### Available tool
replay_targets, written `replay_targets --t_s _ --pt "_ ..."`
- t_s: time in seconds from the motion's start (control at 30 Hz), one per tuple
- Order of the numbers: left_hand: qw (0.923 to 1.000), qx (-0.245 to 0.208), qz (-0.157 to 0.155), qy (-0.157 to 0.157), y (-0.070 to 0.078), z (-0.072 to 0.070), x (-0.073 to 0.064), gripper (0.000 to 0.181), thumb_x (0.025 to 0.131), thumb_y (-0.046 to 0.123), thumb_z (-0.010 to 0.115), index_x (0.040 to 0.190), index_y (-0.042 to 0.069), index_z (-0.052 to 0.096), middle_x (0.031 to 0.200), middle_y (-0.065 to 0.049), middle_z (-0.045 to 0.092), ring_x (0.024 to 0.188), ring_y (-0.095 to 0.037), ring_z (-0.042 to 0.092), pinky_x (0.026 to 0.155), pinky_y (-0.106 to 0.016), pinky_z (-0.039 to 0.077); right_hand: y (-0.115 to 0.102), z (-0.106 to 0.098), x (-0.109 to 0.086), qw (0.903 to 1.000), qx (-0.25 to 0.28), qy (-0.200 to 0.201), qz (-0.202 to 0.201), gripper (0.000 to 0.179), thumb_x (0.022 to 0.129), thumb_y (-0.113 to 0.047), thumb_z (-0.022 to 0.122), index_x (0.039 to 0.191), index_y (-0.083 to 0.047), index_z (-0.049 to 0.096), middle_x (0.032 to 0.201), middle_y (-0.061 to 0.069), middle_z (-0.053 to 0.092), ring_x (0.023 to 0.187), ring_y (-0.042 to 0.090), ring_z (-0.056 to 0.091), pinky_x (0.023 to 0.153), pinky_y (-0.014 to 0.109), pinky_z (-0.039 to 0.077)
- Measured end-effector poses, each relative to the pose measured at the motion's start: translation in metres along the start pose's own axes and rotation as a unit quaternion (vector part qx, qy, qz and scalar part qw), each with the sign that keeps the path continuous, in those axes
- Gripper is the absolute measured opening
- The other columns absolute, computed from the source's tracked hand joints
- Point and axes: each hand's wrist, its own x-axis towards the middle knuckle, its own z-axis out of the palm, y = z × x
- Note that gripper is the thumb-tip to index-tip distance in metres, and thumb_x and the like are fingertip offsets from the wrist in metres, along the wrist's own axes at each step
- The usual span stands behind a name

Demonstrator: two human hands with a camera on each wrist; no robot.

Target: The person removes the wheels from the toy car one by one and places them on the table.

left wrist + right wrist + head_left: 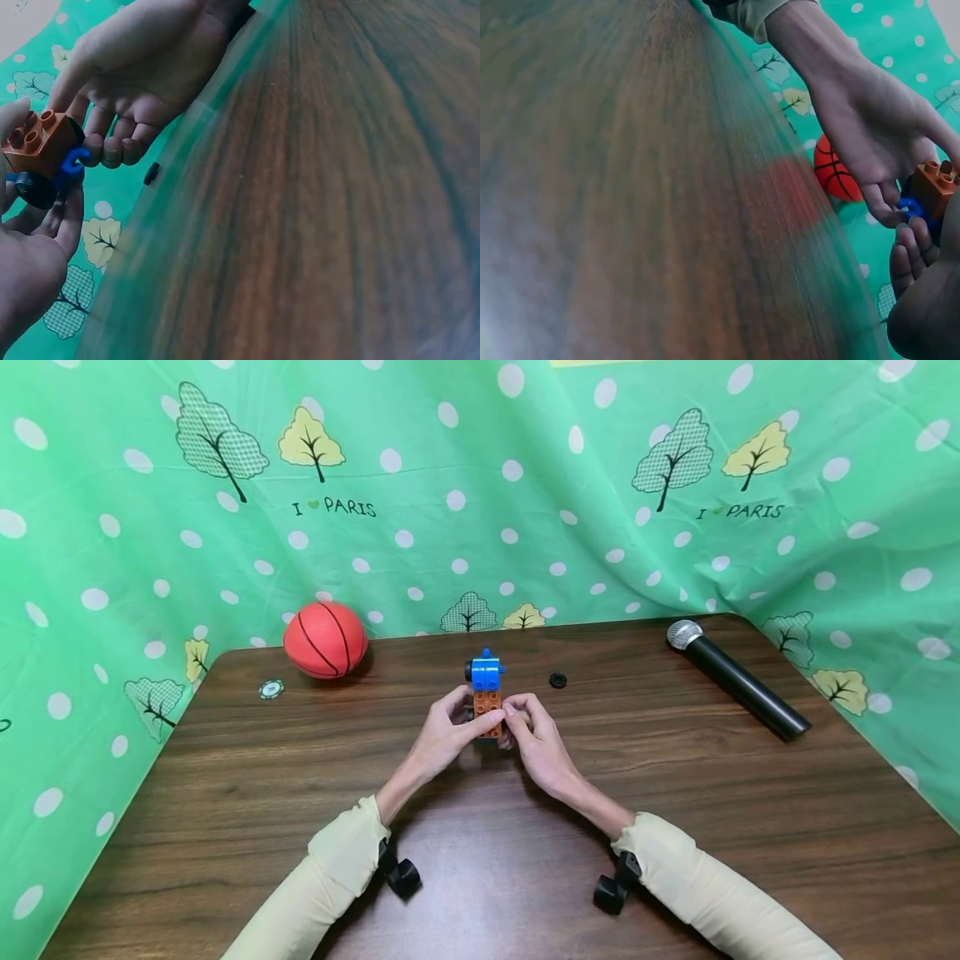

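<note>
a small toy vehicle of orange and blue studded plastic blocks with black wheels is held between both hands over the brown wood-grained bench, in front of the person. the left hand grips it, thumb laid across the orange studs and fingers curled against the far side. the right hand pinches at the near end of its right side, by a dark wheel that the left wrist view shows; whether the fingers grip wheel or block alone, i cannot tell.

at the blue end, a round blue plastic peg sticks out on the right with no wheel on it, while a loose round black plastic wheel lies on the bench, beyond the right hand and apart from it.

the likeliest trouble, i'd judge, is the left grip: if the right fingers press sideways harder than the left hand braces, the toy could twist, or its stacked blocks could pop apart. a wheel pushed on at a slant might seat crookedly or spring off. the loose wheel, being small and round, could roll away if a sleeve or knuckle brushed it.
</note>
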Motion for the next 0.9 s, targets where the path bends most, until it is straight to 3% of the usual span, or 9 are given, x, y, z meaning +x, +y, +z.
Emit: replay_targets --t_s 0.17,0.43,0.6,0.77,0.9 --pt "0.9999 0.006 -0.008 0.011 0.0019 -0.0010 0.0013 0.034 0.097 0.017 0.073 0.125 0.002 0.066 0.112 -0.012 0.073 0.103 -0.023 0.069 0.090 -0.035 0.053 0.0005 0.0033 0.0002 1.0000 0.005 0.007 -0.002 0.020 0.112 -0.010 0.043 0.119 0.006 0.051 0.085 0.012 0.062 0.075 0.017 0.057 0.069 0.028 0.051" --pt "0.9982 -0.048 -0.026 0.025 0.0041 0.0037 0.0012 0.034 0.096 0.017 0.072 0.123 -0.002 0.065 0.107 -0.013 0.074 0.097 -0.020 0.072 0.083 -0.029 0.056 0.0035 0.0103 0.0012 0.9998 0.014 0.010 -0.013 0.019 0.113 -0.009 0.040 0.118 0.006 0.050 0.090 0.006 0.056 0.073 0.016 0.054 0.067 0.027 0.048" --pt "0.9985 -0.042 -0.015 0.031 0.0050 0.0050 0.0010 0.031 0.096 0.017 0.071 0.120 -0.002 0.065 0.101 -0.012 0.073 0.091 -0.016 0.071 0.079 -0.027 0.055 0.0061 0.0089 0.0004 0.9978 -0.049 0.031 -0.034 0.024 0.113 -0.014 0.042 0.115 0.003 0.059 0.091 0.006 0.055 0.081 0.018 0.053 0.074 0.029 0.043" --pt "0.9993 -0.023 -0.009 0.027 0.0050 0.0044 0.0010 0.030 0.096 0.015 0.072 0.121 -0.001 0.064 0.101 -0.011 0.074 0.088 -0.015 0.069 0.079 -0.026 0.054 0.0075 0.0061 -0.0008 0.9846 -0.142 0.051 -0.088 0.022 0.111 -0.015 0.048 0.112 -0.002 0.065 0.094 0.007 0.066 0.086 0.019 0.059 0.077 0.034 0.047" --pt "0.9997 -0.014 -0.003 0.019 0.0076 0.0034 0.0007 0.030 0.096 0.013 0.072 0.122 -0.001 0.064 0.101 -0.013 0.074 0.088 -0.016 0.069 0.078 -0.026 0.054 0.0097 0.0044 -0.0009 0.9648 -0.198 0.060 -0.163 0.016 0.109 -0.009 0.051 0.112 0.000 0.064 0.094 0.010 0.069 0.083 0.020 0.063 0.074 0.038 0.051"
